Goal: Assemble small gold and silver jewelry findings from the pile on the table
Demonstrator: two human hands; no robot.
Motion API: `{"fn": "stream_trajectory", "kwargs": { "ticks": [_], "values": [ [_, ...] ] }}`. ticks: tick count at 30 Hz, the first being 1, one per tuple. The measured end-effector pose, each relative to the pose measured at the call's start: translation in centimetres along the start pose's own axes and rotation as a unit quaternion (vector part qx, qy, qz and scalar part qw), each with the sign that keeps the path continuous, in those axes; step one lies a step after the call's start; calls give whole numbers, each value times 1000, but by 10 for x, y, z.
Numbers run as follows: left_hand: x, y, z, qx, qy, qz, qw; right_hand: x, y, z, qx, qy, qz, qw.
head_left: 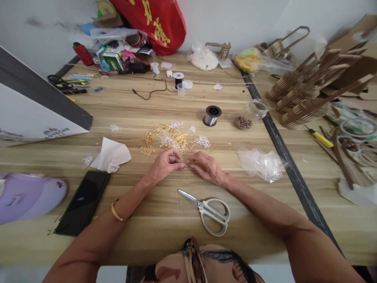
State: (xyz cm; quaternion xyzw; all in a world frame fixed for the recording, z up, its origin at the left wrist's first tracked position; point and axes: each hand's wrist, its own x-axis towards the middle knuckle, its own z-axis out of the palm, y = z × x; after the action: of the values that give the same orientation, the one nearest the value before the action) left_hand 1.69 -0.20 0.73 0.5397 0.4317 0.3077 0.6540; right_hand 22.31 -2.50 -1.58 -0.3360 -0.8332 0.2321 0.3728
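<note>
tabletop [141,239], wood-grained, bears gold pieces [147,151] before a pale wall [212,21].

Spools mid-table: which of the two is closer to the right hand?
The black spool wound with silvery strand is closer to the right hand; the white-rimmed spool, dark in the middle, stands farther back.

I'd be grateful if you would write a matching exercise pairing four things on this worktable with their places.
Things
1. Scissors
2. Smartphone
3. Small gold and silvery pieces
4. Yellow utility knife

Places
A. Right of the black strip
B. Just beyond the left hand and right hand
C. Between the left forearm and right forearm
D. Beside the crumpled white tissue

Pairs: 1-C, 2-D, 3-B, 4-A
</note>
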Motion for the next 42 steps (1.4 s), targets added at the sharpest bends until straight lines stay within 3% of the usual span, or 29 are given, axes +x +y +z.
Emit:
{"fn": "stream_trajectory", "kwargs": {
  "ticks": [13, 27, 34, 42],
  "values": [
    [1, -7, 2, 27, -12, 40, 999, 3, -8, -2, 68, -3, 45, 997],
    [-2, -9, 6, 202, -4, 131, 971, 6, -17, 0, 102, 26, 103, 989],
    [0, -9, -4, 227, 1, 159, 961, 12, -17, 0, 51, 2, 102, 993],
    [2, -7, -12, 192, 49, 183, 963, 28, -19, -3, -76, -70, 19, 994]
  ]
}}
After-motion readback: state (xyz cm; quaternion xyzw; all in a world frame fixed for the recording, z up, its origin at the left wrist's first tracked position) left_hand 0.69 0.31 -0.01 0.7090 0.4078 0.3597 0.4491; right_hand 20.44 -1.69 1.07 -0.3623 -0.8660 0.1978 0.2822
